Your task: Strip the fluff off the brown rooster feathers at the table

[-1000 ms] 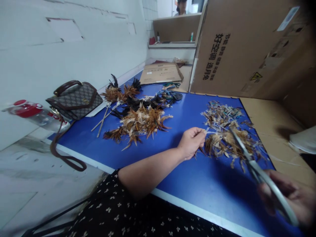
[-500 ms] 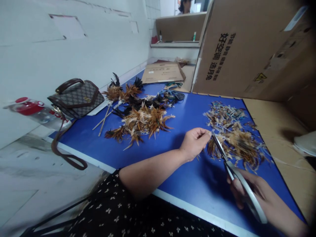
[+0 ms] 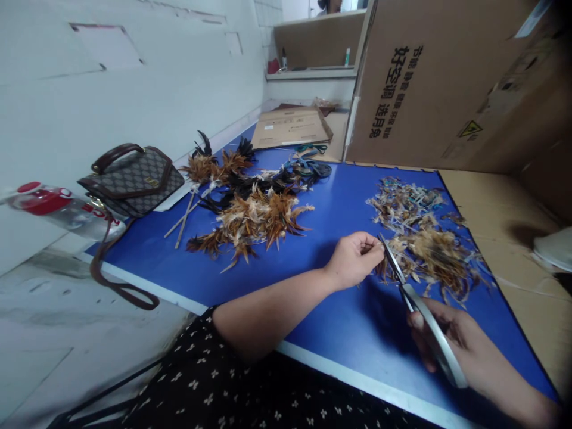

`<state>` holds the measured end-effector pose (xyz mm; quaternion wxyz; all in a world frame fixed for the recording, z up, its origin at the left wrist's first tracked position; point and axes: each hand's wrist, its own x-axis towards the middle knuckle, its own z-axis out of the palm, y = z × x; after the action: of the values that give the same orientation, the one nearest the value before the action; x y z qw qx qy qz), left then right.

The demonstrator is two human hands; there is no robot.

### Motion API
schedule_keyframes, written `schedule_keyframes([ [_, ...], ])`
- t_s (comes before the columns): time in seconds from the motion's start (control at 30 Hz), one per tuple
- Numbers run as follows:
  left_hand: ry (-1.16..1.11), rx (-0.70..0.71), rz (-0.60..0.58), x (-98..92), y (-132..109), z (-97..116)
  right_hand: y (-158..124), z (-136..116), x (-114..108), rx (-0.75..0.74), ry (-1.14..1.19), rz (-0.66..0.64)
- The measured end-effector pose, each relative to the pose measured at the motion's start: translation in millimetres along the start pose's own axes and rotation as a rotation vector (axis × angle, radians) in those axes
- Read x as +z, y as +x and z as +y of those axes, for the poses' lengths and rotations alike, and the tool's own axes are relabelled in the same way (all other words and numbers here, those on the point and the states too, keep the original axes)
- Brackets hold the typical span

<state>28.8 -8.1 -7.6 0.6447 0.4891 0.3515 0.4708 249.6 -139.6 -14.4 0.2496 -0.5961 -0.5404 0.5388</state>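
Observation:
Over the blue tabletop, my left hand [image 3: 354, 261] is closed in a pinch. A small pale tuft, seemingly a feather, shows at its fingertips; most of it is hidden by the fingers. My right hand [image 3: 451, 333] grips metal scissors [image 3: 435, 339] by their large handles, and their blades point up and left, the tips right beside the left fingertips. Beyond the blades lies a pile of brown feathers [image 3: 435, 256], merging into a heap of pale and bluish feather scraps [image 3: 404, 205]. Left of my hands, bunches of brown feathers [image 3: 254, 217] lie together.
Black feathers [image 3: 236, 190] and two thin sticks [image 3: 181, 223] lie farther left. A patterned handbag [image 3: 138, 182] and a red-capped bottle [image 3: 67, 208] stand at the left edge. A tall cardboard panel [image 3: 429, 89] rises behind, with flat cardboard [image 3: 292, 126] next to it. Someone's head is partly visible far back.
The scissors and my right hand have shifted slightly left and up. My left hand keeps its pinch in nearly the same place. The view has tilted a little.

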Motion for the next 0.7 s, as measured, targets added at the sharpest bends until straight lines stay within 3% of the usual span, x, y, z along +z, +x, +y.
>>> schedule_keyframes([
  [0.5, 0.031, -0.086, -0.029, -8.3, 3, 1, -4, -4, 9, 0.054, -0.019, 0.03],
  [0.7, 0.003, -0.003, 0.012, -5.2, 1, -6, -1, -4, 20, 0.008, 0.031, 0.07],
])
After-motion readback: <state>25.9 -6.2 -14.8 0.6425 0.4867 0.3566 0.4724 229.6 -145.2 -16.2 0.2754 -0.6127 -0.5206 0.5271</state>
